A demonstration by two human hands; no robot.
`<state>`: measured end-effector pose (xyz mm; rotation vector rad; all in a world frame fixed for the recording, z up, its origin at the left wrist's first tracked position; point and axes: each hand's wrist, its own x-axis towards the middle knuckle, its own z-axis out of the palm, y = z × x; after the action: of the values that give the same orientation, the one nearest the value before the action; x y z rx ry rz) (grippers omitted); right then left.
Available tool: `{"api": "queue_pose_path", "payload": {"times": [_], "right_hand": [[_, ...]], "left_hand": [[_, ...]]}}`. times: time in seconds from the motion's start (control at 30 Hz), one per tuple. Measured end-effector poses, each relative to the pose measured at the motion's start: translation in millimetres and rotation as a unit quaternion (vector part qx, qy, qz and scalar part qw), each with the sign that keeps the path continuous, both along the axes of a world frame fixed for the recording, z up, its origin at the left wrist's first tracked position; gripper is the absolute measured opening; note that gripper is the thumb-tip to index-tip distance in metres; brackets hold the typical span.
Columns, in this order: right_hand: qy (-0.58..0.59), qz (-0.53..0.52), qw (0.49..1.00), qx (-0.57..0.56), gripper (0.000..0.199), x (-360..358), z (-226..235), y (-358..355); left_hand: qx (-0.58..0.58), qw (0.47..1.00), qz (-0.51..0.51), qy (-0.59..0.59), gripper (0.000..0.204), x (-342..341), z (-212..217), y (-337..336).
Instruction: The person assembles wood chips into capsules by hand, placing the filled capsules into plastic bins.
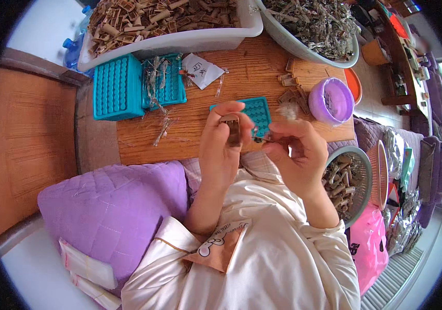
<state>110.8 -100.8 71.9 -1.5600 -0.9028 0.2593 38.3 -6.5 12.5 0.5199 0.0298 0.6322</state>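
My left hand [216,150] is raised over the near edge of the wooden table [190,132]. Its fingers are closed around a small brown, box-like piece [234,132] with a pale rim. To its right, my right hand [301,155] pinches something tiny and thin between thumb and fingers; what it is stays too small to make out. The two hands are close together, with the pinched thing near the left fingertips. Partly hidden behind them, a teal tray with round cups [260,111] lies on the table.
A stack of teal trays [117,90], a white paper [202,71] and clear plastic strips [161,129] lie left. Behind stand a white tub [179,49] of brown pieces and a grey basin [329,61]. A purple bowl [332,118] and loose brown pieces [291,95] are right.
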Motion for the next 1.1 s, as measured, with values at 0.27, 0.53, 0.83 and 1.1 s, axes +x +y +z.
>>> {"api": "queue_pose_path", "payload": {"times": [0.27, 0.53, 0.83, 1.1], "right_hand": [[-0.107, -0.011, 0.994, -0.024, 0.013, -7.2, -2.0, 0.7], [-0.155, 0.022, 0.987, -0.022, 0.012, -6.0, -4.4, 4.0], [-0.131, 0.048, 0.985, -0.098, 0.022, -7.6, -17.7, 4.5], [0.182, -0.015, 0.983, 0.017, 0.032, -20.2, -37.9, 10.4]], "left_hand": [[0.027, 1.000, 0.001, -0.005, 0.046, -8.5, 0.9, -12.9], [0.086, 0.995, 0.039, 0.005, 0.043, -8.0, -8.7, -8.3], [0.097, 0.986, 0.038, 0.131, 0.038, -13.7, 4.5, 0.5], [0.072, 0.977, 0.098, 0.176, 0.035, -10.8, 9.2, -5.4]]}}
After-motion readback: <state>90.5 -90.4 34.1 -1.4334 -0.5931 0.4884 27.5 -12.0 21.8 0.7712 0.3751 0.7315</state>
